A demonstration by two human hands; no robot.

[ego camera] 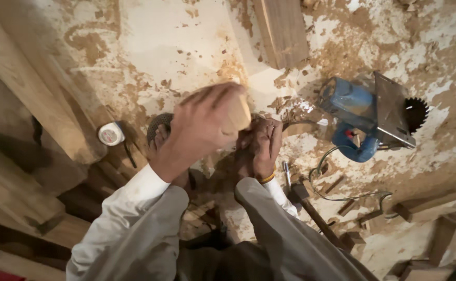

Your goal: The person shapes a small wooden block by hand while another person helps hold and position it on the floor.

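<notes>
1. Looking down from the head view: left hand (pixel 202 127) raised above the floor (pixel 176 47), clenched around a pale wooden block (pixel 240 113) that sticks out past the knuckles.
2. Right hand (pixel 260 145) lower, just beside and under the left, fingers curled and pressed down near the middle of the floor; hard to tell what sits inside the grip, since the fist and the left hand cover it. Yellow band at the wrist.
3. White sleeves and grey trouser knees filling the bottom edge.
4. Blue circular saw (pixel 368 117) lying on its side toward the right edge of the floor, toothed blade pointing right, cord looping down toward the near right.
5. White tape measure (pixel 111 134) left of the hands, resting against a long plank (pixel 40 88) that slants from the top left corner.
6. Shorter board (pixel 282 31) at the top edge, above the hands.
7. Dark-handled hammer (pixel 311 208) on the floor just right of the right knee, well apart from the saw.
8. Sawdust and wood chips spread across the pale floor, thickest around the hands and saw.
9. Offcuts stacked along the right bottom corner.
</notes>
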